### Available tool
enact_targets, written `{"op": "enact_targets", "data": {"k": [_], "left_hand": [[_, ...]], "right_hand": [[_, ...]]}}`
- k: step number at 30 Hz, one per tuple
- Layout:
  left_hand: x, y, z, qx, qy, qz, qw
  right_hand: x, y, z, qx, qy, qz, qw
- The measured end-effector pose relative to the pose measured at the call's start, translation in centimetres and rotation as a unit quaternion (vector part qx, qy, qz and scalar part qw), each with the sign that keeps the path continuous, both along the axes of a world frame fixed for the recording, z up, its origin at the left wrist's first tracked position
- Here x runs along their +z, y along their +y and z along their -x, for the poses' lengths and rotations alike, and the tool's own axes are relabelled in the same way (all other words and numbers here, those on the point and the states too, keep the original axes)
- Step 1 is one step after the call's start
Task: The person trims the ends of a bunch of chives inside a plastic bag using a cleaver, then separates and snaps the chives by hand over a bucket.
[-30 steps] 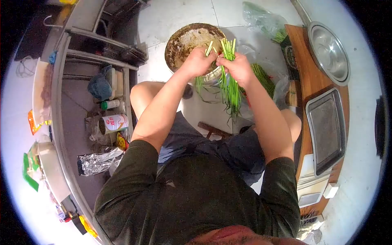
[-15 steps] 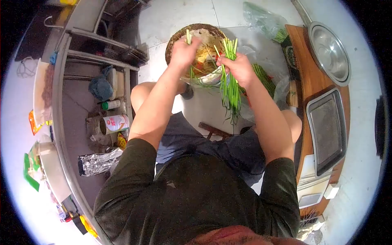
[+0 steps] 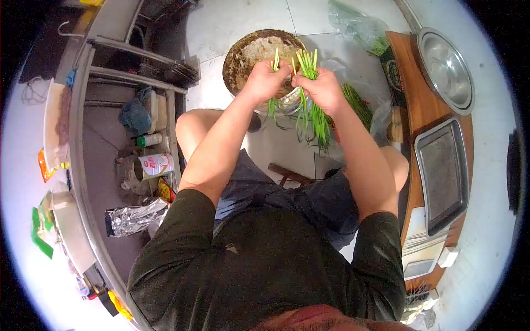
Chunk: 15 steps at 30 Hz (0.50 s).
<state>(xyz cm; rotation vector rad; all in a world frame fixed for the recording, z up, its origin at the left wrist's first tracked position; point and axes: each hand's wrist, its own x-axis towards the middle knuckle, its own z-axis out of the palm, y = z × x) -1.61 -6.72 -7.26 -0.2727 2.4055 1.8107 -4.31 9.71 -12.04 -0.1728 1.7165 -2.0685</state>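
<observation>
My left hand point(image 3: 268, 81) is closed round a few thin green stalks, their pale ends pointing up and their leaves hanging below. Close beside it, on the right, my right hand point(image 3: 320, 88) grips a thicker bunch of green stalks point(image 3: 319, 124) between thumb and fingers. The fingertips of both hands nearly meet. Beneath and behind them stands a round, stained brown container point(image 3: 248, 52), its near side partly hidden by my hands.
More green stalks point(image 3: 356, 106) lie in clear plastic at the right. A plastic bag point(image 3: 356, 25) is on the floor behind. The wooden board point(image 3: 411, 83) on the right holds a metal basin point(image 3: 446, 69) and a tray point(image 3: 441, 176). Shelves with a can point(image 3: 155, 166) stand left.
My left hand moved left over the container with its stalks, then came back beside my right hand. My right hand has hardly moved and still holds its bunch.
</observation>
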Motion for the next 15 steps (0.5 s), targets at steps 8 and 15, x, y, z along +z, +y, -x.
{"op": "enact_targets", "data": {"k": [8, 15], "left_hand": [[0.6, 0.3, -0.2, 0.005, -0.022, -0.019, 1.000], [-1.8, -1.1, 0.6, -0.006, -0.012, -0.055, 0.998]], "right_hand": [[1.2, 0.4, -0.3, 0.035, -0.014, 0.020, 0.999], [0.7, 0.4, -0.3, 0.037, -0.008, 0.059, 0.998]]}}
